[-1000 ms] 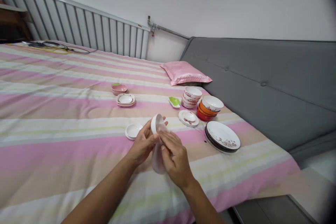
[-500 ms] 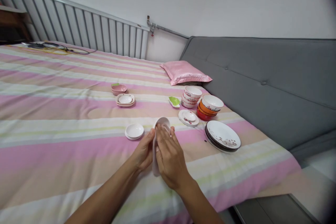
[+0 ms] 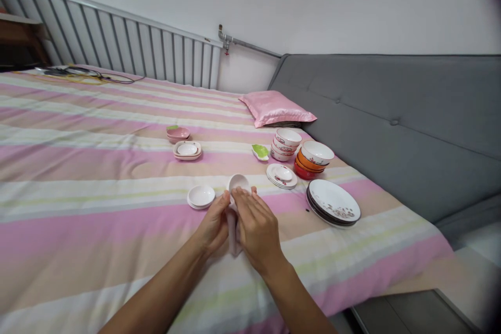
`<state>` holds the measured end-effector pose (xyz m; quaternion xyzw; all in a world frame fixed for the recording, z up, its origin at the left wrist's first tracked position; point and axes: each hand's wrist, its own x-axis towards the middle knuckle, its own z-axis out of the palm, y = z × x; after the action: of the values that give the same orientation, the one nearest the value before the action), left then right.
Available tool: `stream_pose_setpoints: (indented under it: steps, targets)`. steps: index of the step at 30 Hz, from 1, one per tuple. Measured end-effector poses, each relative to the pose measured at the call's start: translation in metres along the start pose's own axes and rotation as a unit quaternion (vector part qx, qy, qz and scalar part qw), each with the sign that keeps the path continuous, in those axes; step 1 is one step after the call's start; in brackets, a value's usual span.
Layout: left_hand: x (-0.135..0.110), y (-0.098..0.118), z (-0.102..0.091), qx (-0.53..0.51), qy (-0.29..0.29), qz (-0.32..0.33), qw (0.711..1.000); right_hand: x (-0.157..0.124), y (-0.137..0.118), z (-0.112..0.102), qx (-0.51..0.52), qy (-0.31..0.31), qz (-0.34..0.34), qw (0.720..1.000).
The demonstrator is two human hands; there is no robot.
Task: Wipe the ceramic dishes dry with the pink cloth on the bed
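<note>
Between my hands is a small white dish, tilted up with its hollow toward my right hand. My left hand grips its left edge, thumb near the rim. A pale pinkish cloth hangs below the dish between my palms. My right hand is closed over the cloth, its fingers pressed into the dish. Part of the cloth is hidden under those fingers. Just left of my hands, two small white dishes lie stacked on the striped bedspread.
To the right are stacked dark-edged plates, orange and red bowls, white patterned bowls and small plates. Nearby lies a green leaf dish. Farther left are square dishes and pink bowls. A pink pillow lies behind.
The dish has turned so more of its hollow shows, and my right hand's fingers have slid a little lower and left on it. The hanging cloth is bunched differently.
</note>
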<state>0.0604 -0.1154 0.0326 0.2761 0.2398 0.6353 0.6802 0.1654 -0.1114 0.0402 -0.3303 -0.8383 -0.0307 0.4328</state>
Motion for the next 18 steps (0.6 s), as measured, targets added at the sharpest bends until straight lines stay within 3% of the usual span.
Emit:
stream_pose_setpoints:
  steps: [5, 8, 11, 14, 16, 18]
  targets:
    - [-0.003, 0.0, 0.003, -0.03, -0.042, -0.045, 0.998, -0.007, 0.002, -0.007, 0.118, 0.045, 0.023, 0.992]
    - [-0.002, 0.004, 0.0, -0.009, -0.034, -0.02, 0.999, -0.01, 0.006, -0.012, 0.236, 0.033, 0.138, 0.961]
    - [0.001, 0.011, -0.005, 0.051, -0.033, 0.005, 0.998, -0.012, 0.015, -0.013, 0.404, 0.042, 0.295, 0.865]
    - [0.004, 0.016, -0.009, 0.149, -0.022, 0.023, 0.988, -0.011, 0.021, -0.011, 0.552, 0.065, 0.371, 0.744]
    - [0.005, 0.017, -0.009, 0.182, -0.006, 0.032, 0.983, -0.01, 0.022, -0.009, 0.597, 0.06, 0.397, 0.694]
    - [0.004, 0.017, -0.008, 0.195, 0.008, 0.034, 0.98, -0.01, 0.021, -0.006, 0.612, 0.05, 0.421, 0.668]
